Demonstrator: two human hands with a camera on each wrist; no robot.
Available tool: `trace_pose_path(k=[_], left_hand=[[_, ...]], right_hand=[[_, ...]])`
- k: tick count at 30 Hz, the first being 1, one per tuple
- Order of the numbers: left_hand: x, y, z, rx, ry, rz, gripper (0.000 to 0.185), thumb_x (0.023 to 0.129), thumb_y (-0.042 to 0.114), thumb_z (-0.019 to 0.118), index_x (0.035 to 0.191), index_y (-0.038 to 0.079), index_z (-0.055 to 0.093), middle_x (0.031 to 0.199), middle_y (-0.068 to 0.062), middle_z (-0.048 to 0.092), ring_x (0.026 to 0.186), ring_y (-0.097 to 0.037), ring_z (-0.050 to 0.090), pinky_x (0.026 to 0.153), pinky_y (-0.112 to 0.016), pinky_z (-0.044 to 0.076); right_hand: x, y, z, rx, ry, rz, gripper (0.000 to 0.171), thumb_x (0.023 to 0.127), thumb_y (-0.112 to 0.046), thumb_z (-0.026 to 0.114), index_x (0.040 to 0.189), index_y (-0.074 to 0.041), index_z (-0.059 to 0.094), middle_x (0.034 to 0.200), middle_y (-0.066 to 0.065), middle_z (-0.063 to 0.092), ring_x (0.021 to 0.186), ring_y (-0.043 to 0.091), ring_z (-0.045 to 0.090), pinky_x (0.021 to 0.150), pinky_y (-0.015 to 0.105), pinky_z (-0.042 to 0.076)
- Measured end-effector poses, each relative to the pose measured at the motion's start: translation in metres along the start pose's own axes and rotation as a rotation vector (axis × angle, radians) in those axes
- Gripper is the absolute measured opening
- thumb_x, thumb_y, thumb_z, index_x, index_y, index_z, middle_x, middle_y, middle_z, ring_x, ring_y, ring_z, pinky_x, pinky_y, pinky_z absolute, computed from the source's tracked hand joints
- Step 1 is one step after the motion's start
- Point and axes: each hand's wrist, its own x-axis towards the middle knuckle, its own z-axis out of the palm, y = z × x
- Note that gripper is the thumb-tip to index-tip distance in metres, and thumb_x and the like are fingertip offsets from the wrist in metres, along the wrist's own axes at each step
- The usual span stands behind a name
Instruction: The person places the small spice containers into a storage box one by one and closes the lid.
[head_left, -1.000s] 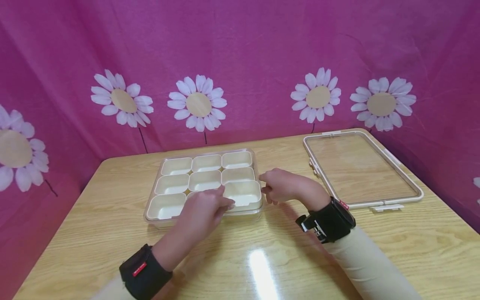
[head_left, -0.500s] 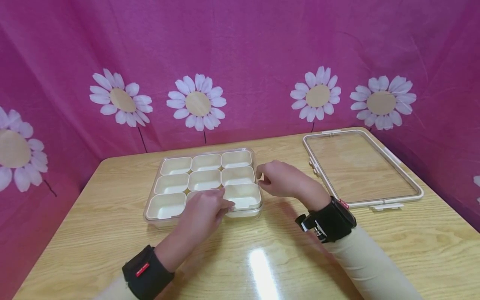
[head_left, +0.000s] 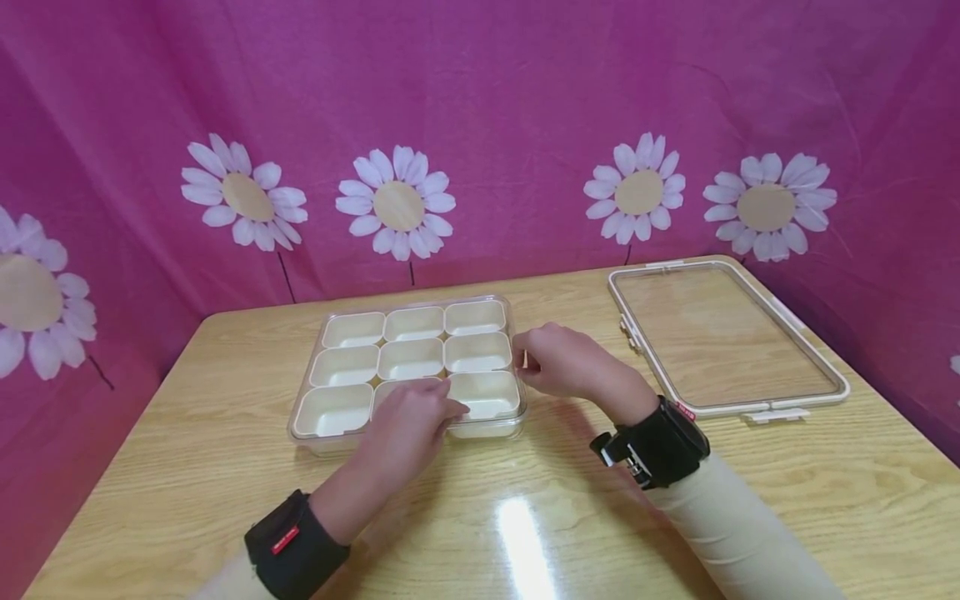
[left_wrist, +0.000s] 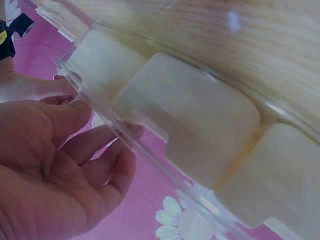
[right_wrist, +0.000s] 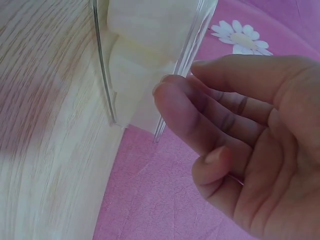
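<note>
Nine cream cups fill the clear plastic tray [head_left: 315, 440] sitting mid-table [head_left: 187, 467]. Her left hand [head_left: 408, 421] rests over the front middle cup, fingers loosely extended, tips touching the front right cup [head_left: 486, 394]; I cannot tell whether they grip it. Her right hand [head_left: 558, 362] sits against the tray's right wall, fingers lightly bent, holding nothing. Well to the right lies the clear lid [head_left: 723, 337], flat.

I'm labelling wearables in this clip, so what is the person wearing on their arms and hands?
Both hands are bare: the left hand and the right hand wear no gloves or rings that show. Each wrist carries a black strap, the left wrist strap with a small red tag, the right wrist strap with a black device mount. Cream long sleeves cover both forearms.
</note>
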Motion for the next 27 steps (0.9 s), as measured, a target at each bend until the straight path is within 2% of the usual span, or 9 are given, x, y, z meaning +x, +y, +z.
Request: trace_pose_path(k=[5,11,16,27], left_hand=[[0.002,0.000,-0.003,0.053,-0.025,0.023,0.034,0.075,-0.015,0.075,0.092,0.013,0.083,0.095,-0.008,0.076,0.099,-0.028,0.071,0.081,-0.039,0.059],[0.007,-0.002,-0.007,0.079,-0.107,-0.054,0.016,0.078,0.006,0.085,0.086,0.020,0.082,0.082,0.003,0.073,0.086,-0.023,0.070,0.067,-0.037,0.056],[0.011,-0.002,-0.009,0.075,-0.179,-0.132,0.011,0.078,0.014,0.087,0.081,0.020,0.079,0.078,0.004,0.072,0.081,-0.023,0.066,0.064,-0.038,0.054],[0.013,-0.002,-0.010,0.058,-0.182,-0.151,0.009,0.078,0.018,0.087,0.080,0.020,0.079,0.080,0.003,0.073,0.081,-0.022,0.066,0.063,-0.038,0.053]], right_hand=[[0.001,-0.001,-0.001,-0.001,-0.012,0.005,0.005,0.086,-0.004,0.070,0.091,-0.007,0.070,0.072,-0.001,0.061,0.066,0.014,0.056,0.061,0.029,0.047],[0.000,0.001,0.001,-0.010,0.001,-0.007,0.006,0.084,-0.003,0.071,0.085,-0.009,0.068,0.074,-0.001,0.064,0.069,0.014,0.058,0.063,0.031,0.049],[0.000,0.001,0.002,-0.006,-0.003,-0.004,0.006,0.085,-0.003,0.071,0.086,-0.008,0.068,0.076,-0.001,0.065,0.071,0.014,0.059,0.066,0.032,0.050],[0.001,0.002,0.003,0.011,-0.010,-0.001,0.005,0.086,-0.003,0.070,0.088,-0.008,0.068,0.079,0.001,0.068,0.074,0.015,0.062,0.070,0.033,0.052]])
